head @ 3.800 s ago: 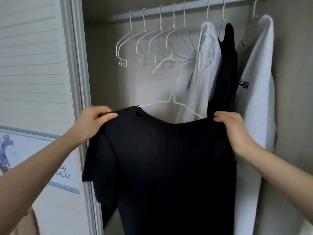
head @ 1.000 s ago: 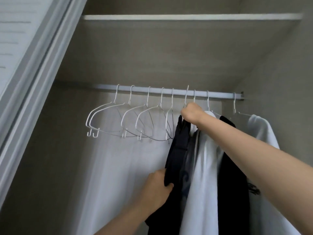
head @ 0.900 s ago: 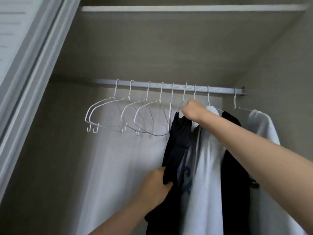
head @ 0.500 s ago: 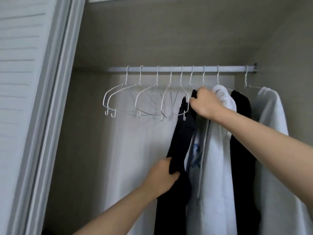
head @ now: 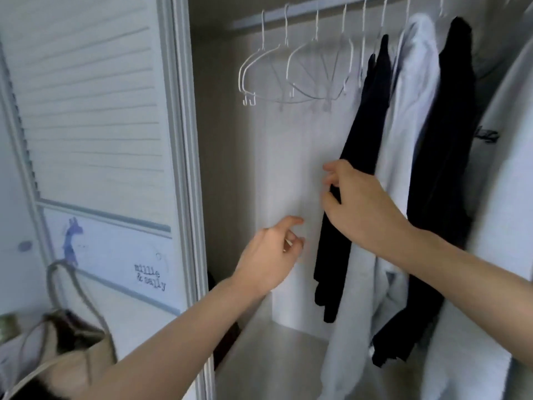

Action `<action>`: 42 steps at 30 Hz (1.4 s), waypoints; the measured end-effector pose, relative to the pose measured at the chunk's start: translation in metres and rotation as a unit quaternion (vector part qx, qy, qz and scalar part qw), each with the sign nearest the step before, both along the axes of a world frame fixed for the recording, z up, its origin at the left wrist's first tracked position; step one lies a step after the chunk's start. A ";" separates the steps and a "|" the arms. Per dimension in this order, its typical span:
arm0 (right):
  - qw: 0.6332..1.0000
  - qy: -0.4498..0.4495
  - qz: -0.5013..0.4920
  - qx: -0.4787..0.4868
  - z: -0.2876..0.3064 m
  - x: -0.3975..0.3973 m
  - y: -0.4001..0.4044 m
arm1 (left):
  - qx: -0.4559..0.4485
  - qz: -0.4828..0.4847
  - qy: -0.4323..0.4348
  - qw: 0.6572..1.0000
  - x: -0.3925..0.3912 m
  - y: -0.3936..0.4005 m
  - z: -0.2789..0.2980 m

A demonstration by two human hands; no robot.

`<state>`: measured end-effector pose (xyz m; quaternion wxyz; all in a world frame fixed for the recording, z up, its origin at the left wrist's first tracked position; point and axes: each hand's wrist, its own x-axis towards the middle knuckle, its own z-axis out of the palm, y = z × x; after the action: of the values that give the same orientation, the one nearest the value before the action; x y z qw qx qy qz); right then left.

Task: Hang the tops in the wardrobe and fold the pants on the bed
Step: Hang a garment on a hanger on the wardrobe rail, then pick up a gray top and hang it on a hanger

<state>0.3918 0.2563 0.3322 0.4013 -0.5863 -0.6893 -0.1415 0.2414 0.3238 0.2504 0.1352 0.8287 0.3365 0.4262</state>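
The black top [head: 366, 134] hangs from the wardrobe rail [head: 291, 14], leftmost of the hung clothes and seen edge-on. My right hand [head: 357, 206] is at the top's left edge about halfway down, and the cloth sits between thumb and fingers. My left hand [head: 271, 252] hovers lower and to the left, a little apart from the top, fingers loosely spread and holding nothing. No pants or bed are in view.
Several empty white wire hangers [head: 291, 73] hang left of the black top. To its right hang a white hoodie [head: 409, 111], another black garment [head: 450, 145] and a white top [head: 507, 197]. A louvred sliding door [head: 95, 111] stands left, a beige bag [head: 66, 336] below it.
My right hand left the hanger at the rail and came down to the black top's edge. My left hand let go of the top. The view tilted downward.
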 end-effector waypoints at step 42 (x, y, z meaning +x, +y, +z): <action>0.461 -0.379 0.651 -0.468 -0.536 -0.470 -0.683 | -0.424 0.770 -0.402 0.258 -0.249 -0.966 -0.503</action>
<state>-0.0779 -0.4267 -0.2038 -0.2587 0.0441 -0.9184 0.2962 -0.0073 -0.6427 -0.2524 0.1931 -0.2736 0.8511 0.4043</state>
